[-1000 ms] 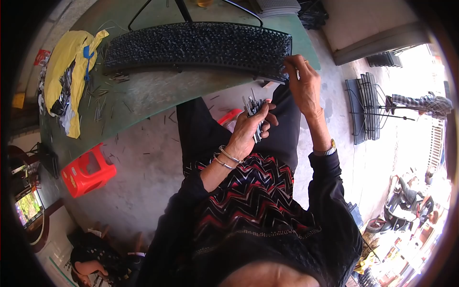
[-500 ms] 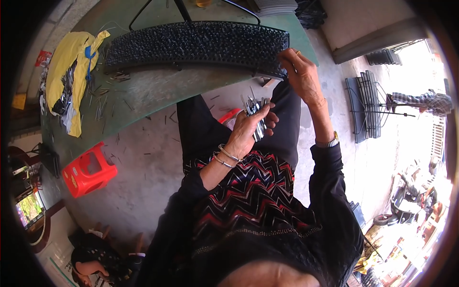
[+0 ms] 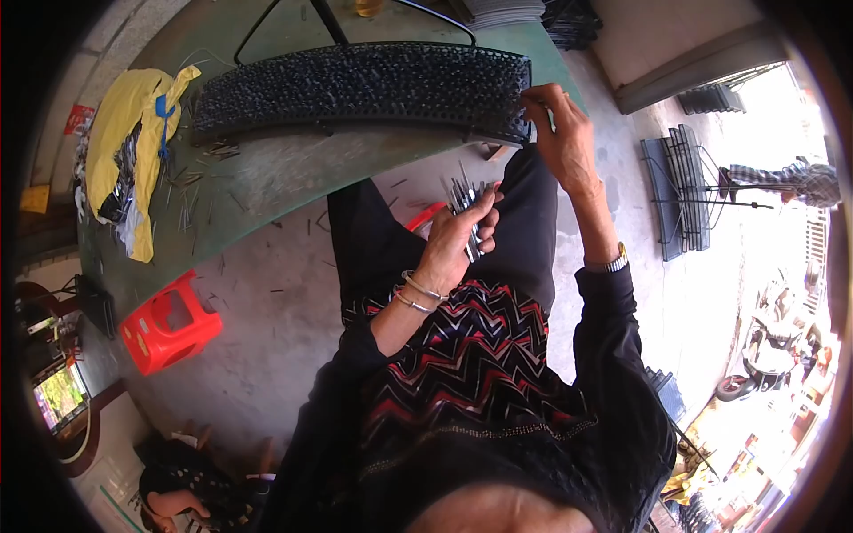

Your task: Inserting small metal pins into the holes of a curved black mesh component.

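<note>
A bundle of thin, dark and silvery metal strips (image 3: 464, 197) is clasped in my left hand (image 3: 450, 243), over my lap. The strips' ends fan out past the thumb. My right hand (image 3: 570, 151) is raised at the right end of a long, curved black perforated panel (image 3: 355, 87), thumb and forefinger closed together against its edge. Whatever lies between those fingertips is too small to make out. The panel rests on a green table (image 3: 267, 169), with black rod legs (image 3: 330, 21) reaching away from its far side. Its surface is densely dotted with holes and bluish glints.
Loose strips (image 3: 188, 185) lie at the table's left, beside a yellow bag (image 3: 114, 115) full of strips. A red plastic stool (image 3: 169, 324) stands on the floor below. Black racks (image 3: 682, 191) stand at right. Another person (image 3: 178, 489) is at lower left.
My right hand stays at the panel's right end, its fingers shifted slightly up along the edge. The left hand keeps the strips, turned a little. The whole view has shifted slightly.
</note>
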Demonstrator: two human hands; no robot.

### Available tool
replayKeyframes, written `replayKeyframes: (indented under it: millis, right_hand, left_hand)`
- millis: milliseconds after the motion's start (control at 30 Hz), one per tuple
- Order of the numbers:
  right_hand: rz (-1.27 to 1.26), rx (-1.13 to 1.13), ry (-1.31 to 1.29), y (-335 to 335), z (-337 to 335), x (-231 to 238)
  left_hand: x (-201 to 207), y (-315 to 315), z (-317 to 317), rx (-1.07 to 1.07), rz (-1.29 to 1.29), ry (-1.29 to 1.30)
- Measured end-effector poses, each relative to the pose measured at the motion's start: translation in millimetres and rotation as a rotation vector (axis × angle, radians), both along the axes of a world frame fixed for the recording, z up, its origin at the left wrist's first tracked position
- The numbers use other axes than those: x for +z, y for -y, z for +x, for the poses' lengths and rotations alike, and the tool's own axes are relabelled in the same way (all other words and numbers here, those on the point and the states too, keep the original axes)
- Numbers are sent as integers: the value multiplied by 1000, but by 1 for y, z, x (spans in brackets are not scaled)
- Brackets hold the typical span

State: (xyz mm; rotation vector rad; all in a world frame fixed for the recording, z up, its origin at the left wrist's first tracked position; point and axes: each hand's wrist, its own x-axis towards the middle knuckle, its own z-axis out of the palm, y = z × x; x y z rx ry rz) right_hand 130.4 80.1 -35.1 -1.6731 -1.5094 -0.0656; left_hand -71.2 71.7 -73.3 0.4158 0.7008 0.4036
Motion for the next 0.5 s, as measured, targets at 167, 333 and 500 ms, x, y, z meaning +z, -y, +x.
replayKeyframes:
  millis: [167,333,500]
  right_hand:
    - [98,100,149,27,-26,11]
    - [80,266,355,55,-54,9]
    - [45,278,474,64,-55,7]
  left_hand:
    - [1,-19,6,3,58,114]
    - [10,-33,14,57,22,57]
    - [15,-36,11,57,12,23]
